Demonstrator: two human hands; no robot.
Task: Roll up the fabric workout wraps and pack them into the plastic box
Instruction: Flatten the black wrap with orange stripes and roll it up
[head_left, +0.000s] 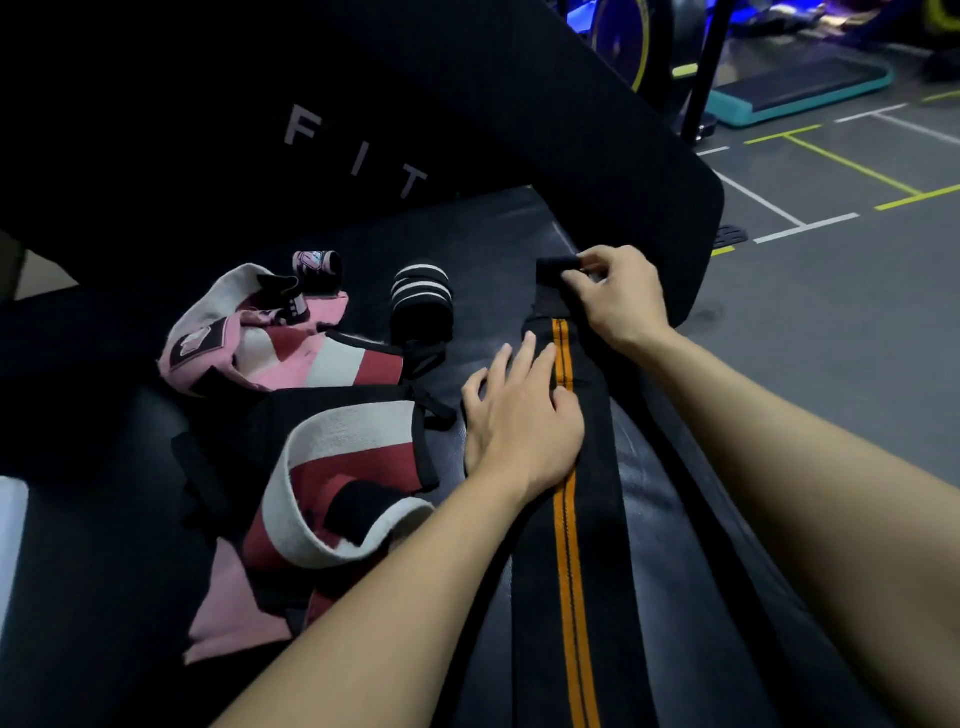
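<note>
Black wrap with orange stripe (563, 545) lies stretched along padded surface (675, 519), running under both hands. Right hand (618, 296): fingers clamped on wrap's far end, just starting small roll (556, 267). Left hand (519, 415): fingers straight, slightly spread, pressing strip flat just behind roll. Risks: roll starts loose or skewed if left palm lets strip slide; thin end may slip from pinch and unwind. Pink-white wraps (291, 364) heaped left of left fingers; striped roll (421, 291) beyond them. Plastic box not clearly visible.
</note>
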